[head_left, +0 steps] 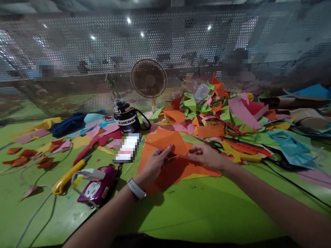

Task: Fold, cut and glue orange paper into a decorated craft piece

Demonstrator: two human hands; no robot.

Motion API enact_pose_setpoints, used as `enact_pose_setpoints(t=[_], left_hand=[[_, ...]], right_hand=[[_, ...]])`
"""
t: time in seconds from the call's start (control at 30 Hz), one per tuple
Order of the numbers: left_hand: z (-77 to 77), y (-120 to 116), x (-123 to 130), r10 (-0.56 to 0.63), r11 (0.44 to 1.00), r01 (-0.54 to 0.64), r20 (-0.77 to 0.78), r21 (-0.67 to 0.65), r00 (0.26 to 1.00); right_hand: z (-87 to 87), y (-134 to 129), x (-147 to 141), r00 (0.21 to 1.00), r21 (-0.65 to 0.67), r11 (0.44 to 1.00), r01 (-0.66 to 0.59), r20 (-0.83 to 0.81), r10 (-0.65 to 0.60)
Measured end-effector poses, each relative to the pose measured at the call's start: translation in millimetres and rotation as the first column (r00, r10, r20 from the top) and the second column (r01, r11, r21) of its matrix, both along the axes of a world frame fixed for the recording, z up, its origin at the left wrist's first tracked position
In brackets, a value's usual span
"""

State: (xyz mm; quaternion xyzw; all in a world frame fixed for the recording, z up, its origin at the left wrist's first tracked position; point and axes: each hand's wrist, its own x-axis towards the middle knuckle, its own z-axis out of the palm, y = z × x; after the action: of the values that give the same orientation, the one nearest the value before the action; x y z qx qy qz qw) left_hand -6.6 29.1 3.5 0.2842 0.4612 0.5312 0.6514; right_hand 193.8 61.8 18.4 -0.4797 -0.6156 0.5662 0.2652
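Note:
Both hands hold an orange paper piece (pixel 178 148) between them, above larger orange sheets (pixel 165 177) lying on the green table. My left hand (pixel 155 163), with a white watch band at the wrist, pinches its left side between thumb and fingers. At its right side, my right hand (pixel 204 156) grips the edge with closed fingers. A bit of yellow paper (pixel 195 176) shows under the near edge of the orange sheets.
A phone (pixel 128 148), purple power strip (pixel 98 186) and yellow-handled tool (pixel 68 177) lie left. Behind stand a black bottle (pixel 126 117) and a fan (pixel 148 78). Coloured scraps (pixel 201 110) pile up; a yellow glue gun (pixel 236 153) and scissors (pixel 216 144) lie right.

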Motion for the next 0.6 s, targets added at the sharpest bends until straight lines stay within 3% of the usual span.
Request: enact_pose_setpoints(t=[0.1,0.33,0.47,0.6], left_hand=[[-3.8,-2,4,-0.029,0.999,0.029,0.025,0.014,0.999],[-0.6,-2,4,0.084,0.996,-0.083,0.050,-0.009,0.995],[2.4,-3,4,0.054,0.998,-0.056,0.084,0.026,0.995],[1.6,0,-3,0.051,0.998,-0.052,0.016,0.032,0.999]], right_hand=[[-4.7,-3,-2,0.991,-0.113,0.988,-0.109,-0.089,0.099],[-4.3,-4,-4,0.982,-0.169,0.977,-0.132,-0.157,0.106],[-7.2,-8,-9,0.972,-0.157,0.979,-0.133,-0.212,0.098],[-0.6,-14,-7,0.950,-0.175,0.945,-0.277,-0.201,0.241]])
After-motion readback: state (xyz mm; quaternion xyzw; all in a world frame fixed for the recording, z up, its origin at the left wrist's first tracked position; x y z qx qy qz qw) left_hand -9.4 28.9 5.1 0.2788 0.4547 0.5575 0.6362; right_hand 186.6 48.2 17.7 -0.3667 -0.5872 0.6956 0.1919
